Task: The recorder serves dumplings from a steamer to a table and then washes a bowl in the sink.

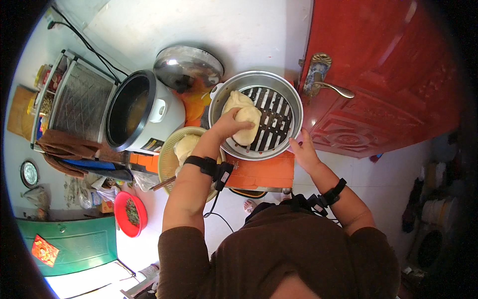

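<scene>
My left hand holds a pale steamed bun between thumb and fingers over the left part of a metal steamer pot. Another pale bun lies behind it, inside the pot on the slotted rack. My right hand is at the pot's lower right rim, with its fingers apart; whether it touches the rim is hard to tell. Below my left forearm stands a yellowish plastic basket with more pale buns and wooden chopsticks, partly hidden by the arm.
A white electric cooker with its black inner pot uncovered stands left of the steamer. A domed metal lid leans against the wall. The red door with its lever handle stands close at right. A red basin of greens is lower left.
</scene>
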A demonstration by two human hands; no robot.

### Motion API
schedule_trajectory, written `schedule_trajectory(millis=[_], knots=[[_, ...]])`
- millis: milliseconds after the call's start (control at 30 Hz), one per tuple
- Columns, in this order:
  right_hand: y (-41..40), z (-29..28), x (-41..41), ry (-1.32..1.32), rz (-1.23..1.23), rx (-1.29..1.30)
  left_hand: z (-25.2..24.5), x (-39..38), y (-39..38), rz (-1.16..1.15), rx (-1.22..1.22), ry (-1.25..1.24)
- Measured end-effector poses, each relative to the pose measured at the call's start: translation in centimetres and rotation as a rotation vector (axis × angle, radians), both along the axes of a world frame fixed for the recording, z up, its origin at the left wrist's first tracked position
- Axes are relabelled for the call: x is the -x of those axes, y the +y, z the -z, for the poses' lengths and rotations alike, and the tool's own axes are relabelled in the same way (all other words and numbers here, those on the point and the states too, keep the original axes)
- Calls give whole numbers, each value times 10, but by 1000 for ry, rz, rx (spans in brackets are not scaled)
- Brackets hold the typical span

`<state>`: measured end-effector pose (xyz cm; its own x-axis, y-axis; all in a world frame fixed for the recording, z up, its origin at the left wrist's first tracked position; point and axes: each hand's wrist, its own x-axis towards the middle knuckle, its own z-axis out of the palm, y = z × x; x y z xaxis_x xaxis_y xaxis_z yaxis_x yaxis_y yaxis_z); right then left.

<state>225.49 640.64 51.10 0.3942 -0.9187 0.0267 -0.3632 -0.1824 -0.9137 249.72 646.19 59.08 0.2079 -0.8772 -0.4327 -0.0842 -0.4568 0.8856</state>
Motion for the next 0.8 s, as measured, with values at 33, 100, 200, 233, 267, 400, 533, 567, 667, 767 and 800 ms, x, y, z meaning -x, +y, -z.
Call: schedule_trajectory(millis=[33,100,200,233,267,400,533,567,667,767,800], knots=[[2,-6,-1,5,-6,0,-12,1,5,-6,0,5],[5,-20,-5,-35,-38,-24,-41,4,18,-103,205,365],[5,-23,-6,-140,-51,-187,-82,-1,51,-82,444,290],[8,-30,-6,-235,-46,-279,-93,-2,65,-113,522,138],[6,-30,-1,-253,-69,-274,-117,8,79,-131,527,18],[6,-45,1,12,-17,167,-132,1,161,-157,430,-811],[11,-90,-11,166,-254,490,-81,4,201,-221,239,-1023],[13,-105,-25,231,-365,543,-68,5,211,-221,162,-1018],[15,-138,-77,328,-701,593,-35,4,228,-215,90,-1034],[-5,-114,-131,528,-845,643,-27,4,228,-185,81,-1028],[-9,-105,-145,538,-844,653,-25,6,228,-229,121,-987]])
